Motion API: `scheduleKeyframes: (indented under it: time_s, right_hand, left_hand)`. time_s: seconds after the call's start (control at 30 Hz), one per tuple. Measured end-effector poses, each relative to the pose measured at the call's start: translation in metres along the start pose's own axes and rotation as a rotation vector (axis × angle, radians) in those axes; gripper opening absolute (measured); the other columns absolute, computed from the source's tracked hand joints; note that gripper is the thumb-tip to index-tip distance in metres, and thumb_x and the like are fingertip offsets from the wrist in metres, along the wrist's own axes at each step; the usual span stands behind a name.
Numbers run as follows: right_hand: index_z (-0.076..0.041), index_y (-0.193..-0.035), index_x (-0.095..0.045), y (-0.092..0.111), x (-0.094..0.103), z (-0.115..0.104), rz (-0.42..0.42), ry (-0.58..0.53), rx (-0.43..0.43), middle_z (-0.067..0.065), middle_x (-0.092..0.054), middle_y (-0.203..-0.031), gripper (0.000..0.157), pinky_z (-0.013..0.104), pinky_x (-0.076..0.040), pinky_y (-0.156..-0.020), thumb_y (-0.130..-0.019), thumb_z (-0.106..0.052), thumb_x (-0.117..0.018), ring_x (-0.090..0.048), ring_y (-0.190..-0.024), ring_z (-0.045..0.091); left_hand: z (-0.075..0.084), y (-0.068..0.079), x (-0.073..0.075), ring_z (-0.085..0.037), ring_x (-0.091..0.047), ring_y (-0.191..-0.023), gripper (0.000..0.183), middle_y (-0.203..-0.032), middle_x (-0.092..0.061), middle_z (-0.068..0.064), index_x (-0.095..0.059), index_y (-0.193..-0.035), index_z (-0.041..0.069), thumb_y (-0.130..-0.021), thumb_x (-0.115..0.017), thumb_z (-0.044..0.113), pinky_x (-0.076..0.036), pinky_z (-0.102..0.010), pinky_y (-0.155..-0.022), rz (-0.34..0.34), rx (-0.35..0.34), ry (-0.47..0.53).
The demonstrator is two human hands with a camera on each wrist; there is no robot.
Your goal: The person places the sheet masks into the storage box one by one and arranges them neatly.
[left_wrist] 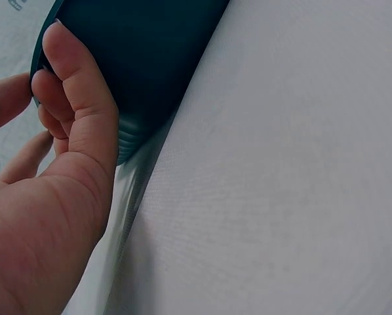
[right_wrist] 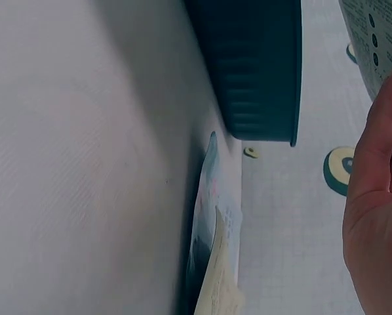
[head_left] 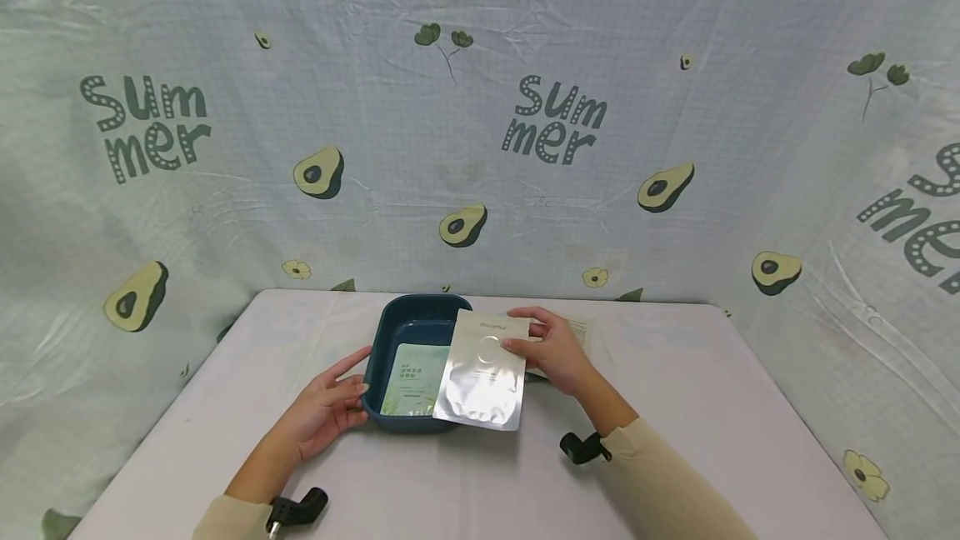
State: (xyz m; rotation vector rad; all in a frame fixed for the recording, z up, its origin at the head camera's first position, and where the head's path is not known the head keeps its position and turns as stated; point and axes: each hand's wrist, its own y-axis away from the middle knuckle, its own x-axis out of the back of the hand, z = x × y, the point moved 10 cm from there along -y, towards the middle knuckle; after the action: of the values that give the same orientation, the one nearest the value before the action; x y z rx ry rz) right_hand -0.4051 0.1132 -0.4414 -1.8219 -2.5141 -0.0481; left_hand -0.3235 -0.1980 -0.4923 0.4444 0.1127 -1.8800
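My right hand (head_left: pixel 551 352) pinches a silver foil sachet (head_left: pixel 483 382) by its upper right edge, thumb on the front. The sachet hangs tilted over the right side of a dark blue plastic bin (head_left: pixel 386 340), covering part of its rim. Inside the bin lies a pale green packet (head_left: pixel 412 377) with printed text. At the bin's left side my left hand (head_left: pixel 322 411) holds the rim and outer wall; the left wrist view has its fingers (left_wrist: pixel 84 98) bent against the wall. Small print covers the back of the sachet (right_wrist: pixel 370 39) in the right wrist view.
Behind my right hand, flat packets (right_wrist: pixel 219 262) lie on the white-covered table (head_left: pixel 660 407), overlapping one another. Beyond the table's back edge hangs a pale curtain (head_left: pixel 360 123) printed with avocados and lettering. Both wrists carry small black devices (head_left: pixel 300 509).
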Motion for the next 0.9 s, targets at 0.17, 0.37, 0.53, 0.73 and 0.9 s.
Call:
scheduleKeyframes:
  time_s: [0.17,0.37,0.53,0.73,0.9]
  right_hand:
    - [-0.011,-0.139,-0.059,-0.006,-0.008,-0.001,-0.008,0.009,-0.003,0.019,-0.07,-0.122,0.058,0.039,-0.063,-0.074,-0.086,-0.008,-0.082,-0.073,-0.09,0.023]
    - [-0.011,-0.141,-0.058,-0.013,-0.018,-0.002,-0.024,0.038,0.005,0.017,-0.072,-0.122,0.061,0.038,-0.063,-0.073,-0.086,-0.012,-0.083,-0.074,-0.087,0.024]
    - [-0.011,-0.142,-0.057,-0.02,-0.026,-0.002,-0.035,0.042,0.018,0.017,-0.073,-0.119,0.061,0.039,-0.063,-0.073,-0.086,-0.013,-0.082,-0.075,-0.087,0.024]
    - [-0.015,-0.139,-0.061,-0.028,-0.033,-0.002,-0.019,0.066,0.01,0.015,-0.074,-0.114,0.057,0.038,-0.063,-0.073,-0.086,-0.014,-0.082,-0.075,-0.084,0.022]
    - [-0.012,-0.143,-0.058,-0.032,-0.042,-0.005,-0.032,0.078,-0.003,0.014,-0.075,-0.111,0.059,0.036,-0.063,-0.072,-0.088,-0.014,-0.081,-0.074,-0.083,0.02]
  left_hand:
    - [-0.001,0.0,0.001,-0.015,-0.067,-0.087,0.074,-0.113,-0.069,0.0,-0.012,-0.166,0.016,-0.105,-0.053,0.006,-0.058,-0.026,-0.077,0.009,0.006,-0.006]
    - [0.0,0.001,0.001,-0.015,-0.067,-0.086,0.073,-0.111,-0.069,0.0,-0.012,-0.165,0.015,-0.105,-0.052,0.006,-0.059,-0.026,-0.077,0.01,0.001,-0.015]
    - [0.0,0.001,0.002,-0.015,-0.067,-0.086,0.073,-0.11,-0.069,0.0,-0.013,-0.165,0.015,-0.105,-0.053,0.007,-0.059,-0.026,-0.077,0.012,-0.001,-0.021]
    - [0.0,0.001,0.002,-0.014,-0.066,-0.086,0.073,-0.11,-0.068,0.001,-0.014,-0.165,0.017,-0.104,-0.054,0.008,-0.059,-0.026,-0.078,0.025,0.006,-0.036]
    - [-0.001,0.0,0.002,-0.014,-0.066,-0.086,0.073,-0.109,-0.066,0.001,-0.014,-0.165,0.017,-0.105,-0.053,0.006,-0.059,-0.026,-0.078,0.01,-0.001,-0.033]
